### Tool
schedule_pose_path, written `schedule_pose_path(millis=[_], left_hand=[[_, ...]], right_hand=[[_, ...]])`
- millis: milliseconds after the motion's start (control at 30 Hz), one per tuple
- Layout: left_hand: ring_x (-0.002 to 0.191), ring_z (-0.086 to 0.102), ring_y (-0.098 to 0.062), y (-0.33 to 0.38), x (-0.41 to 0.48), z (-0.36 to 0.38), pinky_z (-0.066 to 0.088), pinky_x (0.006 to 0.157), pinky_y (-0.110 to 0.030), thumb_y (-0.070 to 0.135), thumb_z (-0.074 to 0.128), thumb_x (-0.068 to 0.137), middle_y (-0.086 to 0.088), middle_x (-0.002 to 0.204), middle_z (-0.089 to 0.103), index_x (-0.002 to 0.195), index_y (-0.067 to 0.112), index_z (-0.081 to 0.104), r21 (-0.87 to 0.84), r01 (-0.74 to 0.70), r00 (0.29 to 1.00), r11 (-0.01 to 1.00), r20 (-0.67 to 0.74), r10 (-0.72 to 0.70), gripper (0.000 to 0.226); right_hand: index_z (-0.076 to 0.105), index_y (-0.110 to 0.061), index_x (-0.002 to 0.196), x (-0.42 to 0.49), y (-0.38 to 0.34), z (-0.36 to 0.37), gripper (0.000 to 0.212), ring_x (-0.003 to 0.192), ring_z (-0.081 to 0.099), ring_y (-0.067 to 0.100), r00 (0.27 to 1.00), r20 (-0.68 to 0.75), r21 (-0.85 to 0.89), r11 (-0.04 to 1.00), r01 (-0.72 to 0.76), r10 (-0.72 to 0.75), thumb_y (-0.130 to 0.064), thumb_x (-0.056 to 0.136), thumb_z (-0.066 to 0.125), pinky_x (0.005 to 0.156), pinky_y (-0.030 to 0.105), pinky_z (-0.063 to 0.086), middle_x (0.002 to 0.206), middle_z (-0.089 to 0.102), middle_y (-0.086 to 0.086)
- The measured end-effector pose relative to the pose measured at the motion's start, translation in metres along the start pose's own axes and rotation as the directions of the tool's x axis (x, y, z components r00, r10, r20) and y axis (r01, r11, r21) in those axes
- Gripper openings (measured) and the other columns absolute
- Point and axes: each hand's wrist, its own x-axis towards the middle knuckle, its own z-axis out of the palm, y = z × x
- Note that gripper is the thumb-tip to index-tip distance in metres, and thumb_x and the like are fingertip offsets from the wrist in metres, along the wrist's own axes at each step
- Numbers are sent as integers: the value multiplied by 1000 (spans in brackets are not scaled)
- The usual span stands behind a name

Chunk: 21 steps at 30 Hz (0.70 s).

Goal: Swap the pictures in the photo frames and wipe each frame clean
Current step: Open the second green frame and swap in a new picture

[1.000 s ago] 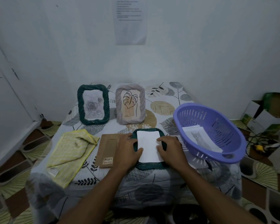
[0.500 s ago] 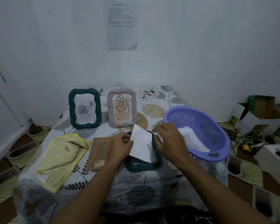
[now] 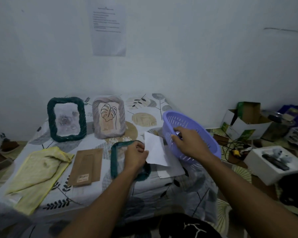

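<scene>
On the table [image 3: 96, 191], near its front edge, a dark green frame [image 3: 116, 160] lies flat. Its border looks like twisted rope and its middle is open, so the leaf-pattern cover shows through. The left hand [image 3: 136, 157] rests over the right side of this frame and pinches a white sheet [image 3: 156, 150] by its left edge, between thumb and fingers. The sheet is lifted and tilted, just beside the frame. Only a blank side faces the camera.

Behind stand two more frames, both upright: a second green frame [image 3: 66, 119] with a pale flower picture, and a grey frame [image 3: 108, 117] with a line drawing of a leaf. A brown backing board [image 3: 86, 166] lies left of the flat frame, and a yellow cloth [image 3: 40, 170] lies further left, crumpled.

The right hand [image 3: 189, 143] is at the near wall of a purple basket [image 3: 196, 136], with bent fingers. I cannot tell whether it grips the rim, holds something inside, or holds nothing. The left hand hides the right side of the flat frame. More papers [image 3: 172, 169] lie partly under the lifted sheet.
</scene>
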Motion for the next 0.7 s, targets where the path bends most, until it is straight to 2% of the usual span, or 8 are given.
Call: schedule_pose_path(millis=[100, 167, 267, 367, 500, 600, 700], left_hand=[[70, 61, -23, 1, -4, 24, 48, 61, -28, 2, 70, 77, -13, 72, 63, 79, 7, 57, 49, 0, 1000, 999, 29, -1, 14], [68, 59, -22, 0, -7, 35, 47, 62, -26, 5, 71, 77, -7, 67, 60, 79, 8, 57, 83, 18, 999, 996, 47, -22, 14], [72, 61, -22, 0, -10, 41, 48, 65, -28, 11, 72, 78, -6, 70, 63, 76, 12, 57, 151, 20, 998, 988, 63, -30, 15], [73, 64, -24, 0, -9, 40, 54, 70, -34, 17, 65, 83, -9, 72, 67, 69, 12, 61, 167, 33, 999, 985, 34, -40, 16], [62, 64, -33, -8, 6, 33, 56, 61, -54, 25, 46, 82, -20, 65, 63, 65, 3, 56, 90, 12, 1000, 996, -16, -11, 30], [73, 62, -31, 12, 6, 23, 54, 72, -48, 21, 44, 95, -17, 77, 65, 77, 3, 61, 90, -60, 998, 994, -26, 63, 30], [87, 64, -28, 36, 8, 19, 56, 79, -47, 26, 46, 97, -11, 93, 66, 95, 10, 63, -38, -102, 995, 994, 2, 102, 24]], right_hand=[[60, -17, 123, -2, 2, -3, 33, 90, 64, 30, 1000, 14, 24, 1000, 12, -13, -34, 95, 53, 76, 42, 53, 97, 71, 10], [57, -18, 127, -4, 2, 2, 37, 90, 64, 29, 999, 41, 15, 1000, 19, -19, -37, 96, 52, 76, 42, 54, 101, 71, 10], [55, -20, 128, -5, 1, 12, 39, 86, 64, 27, 997, 66, -19, 999, 38, -37, -40, 96, 50, 75, 40, 54, 98, 71, 9], [54, -21, 128, -8, -1, 24, 40, 86, 61, 28, 994, 96, -37, 997, 64, -60, -44, 96, 49, 72, 38, 52, 99, 69, 8], [53, -21, 127, -13, -2, 37, 41, 87, 60, 30, 989, 129, -89, 993, 82, -70, -47, 96, 46, 74, 40, 50, 100, 67, 9], [55, -21, 119, -16, -6, 42, 39, 87, 59, 32, 988, 154, -123, 991, 51, -31, -50, 96, 42, 73, 41, 50, 99, 66, 9], [62, -15, 100, -11, -10, 32, 39, 80, 59, 31, 981, 192, -18, 1000, -1, 4, -47, 97, 40, 70, 40, 48, 90, 66, 10]])
